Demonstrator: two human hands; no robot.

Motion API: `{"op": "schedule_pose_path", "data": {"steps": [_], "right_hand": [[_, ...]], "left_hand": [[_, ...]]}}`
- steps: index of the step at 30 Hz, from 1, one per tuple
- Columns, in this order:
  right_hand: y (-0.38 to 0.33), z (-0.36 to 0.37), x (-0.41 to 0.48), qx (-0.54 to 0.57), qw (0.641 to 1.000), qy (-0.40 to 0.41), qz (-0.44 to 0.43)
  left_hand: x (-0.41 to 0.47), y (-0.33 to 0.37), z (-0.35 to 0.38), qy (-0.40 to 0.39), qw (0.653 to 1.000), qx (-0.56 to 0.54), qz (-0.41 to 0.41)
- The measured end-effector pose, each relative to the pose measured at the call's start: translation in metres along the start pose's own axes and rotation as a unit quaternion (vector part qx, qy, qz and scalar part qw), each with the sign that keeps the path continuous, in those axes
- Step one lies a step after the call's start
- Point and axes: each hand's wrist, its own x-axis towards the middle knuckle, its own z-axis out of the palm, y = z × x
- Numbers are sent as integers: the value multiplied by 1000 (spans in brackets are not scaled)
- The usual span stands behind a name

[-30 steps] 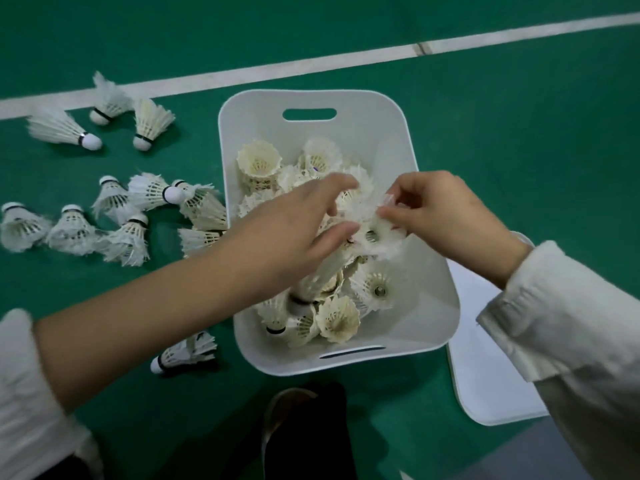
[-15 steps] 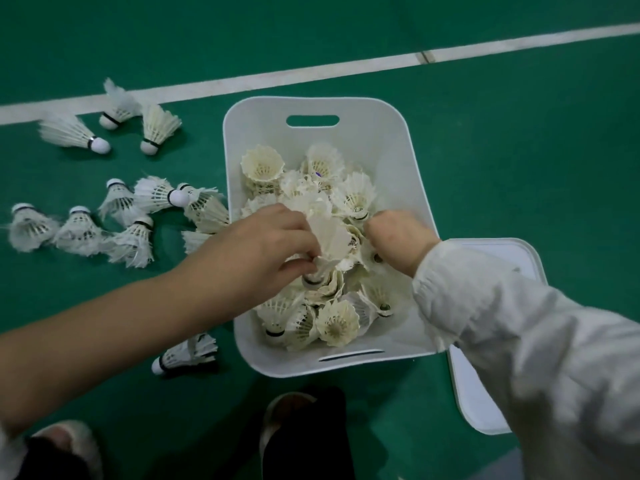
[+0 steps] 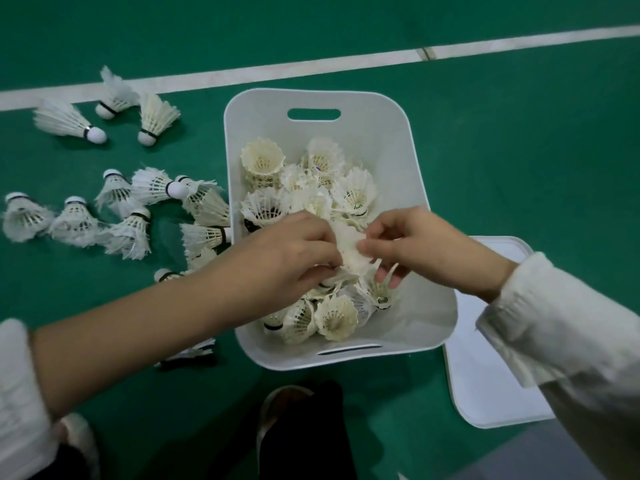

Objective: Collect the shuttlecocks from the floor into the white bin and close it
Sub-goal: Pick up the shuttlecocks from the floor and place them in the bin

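On the green court floor (image 3: 502, 150), left: loose shuttlecocks (image 3: 121, 216) lie scattered | centre: my left hand (image 3: 291, 258) and right hand (image 3: 426, 251) both pinch one feathered shuttlecock (image 3: 349, 251) above the filled, open white bin (image 3: 391, 133) | right: lid (image 3: 485, 386) flat beside the bin.

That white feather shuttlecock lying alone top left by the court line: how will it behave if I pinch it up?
The white feather shuttlecock probably lifts with almost no weight, being mostly thin feathers. The splayed skirt looks fragile, so gripping its rounded white cork seems safer. Lying on its side on the green floor, it may roll in an arc if nudged.
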Motion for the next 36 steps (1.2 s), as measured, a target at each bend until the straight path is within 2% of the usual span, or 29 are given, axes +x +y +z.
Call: {"op": "schedule_pose_path", "data": {"steps": [3,6,8,12,18,23,25,28,33,36], "right_hand": [[5,9,7,-38,999,5,-8],[9,13,11,-131,991,3,-2],[14,23,13,-209,978,2,-9],[29,55,18,-316,948,-14,-16],[31,66,27,-415,907,-13,-69],[-36,50,1,-459,869,51,-177],[-74,58,-10,-417,881,26,-223],[-113,93,-8,-329,905,-60,-262],[-119,167,50,-392,871,-139,-263],[-114,191,79,-468,829,-164,-260]], "left_hand": [[-6,2,0,-28,1000,3,10],[-16,3,-18,-39,998,-5,-55],[-25,-1,-36,-45,994,15,-94],[-45,-15,-67,-79,989,74,-103],[-84,-32,-76,-170,970,133,-114],[-133,-42,-75,-168,968,118,-147],[-148,-46,-67,-166,964,108,-175],[-162,-51,-45,-167,958,92,-215],[-174,-63,-4,-127,966,-21,-226],[-174,-68,13,-112,968,-82,-208]]}}
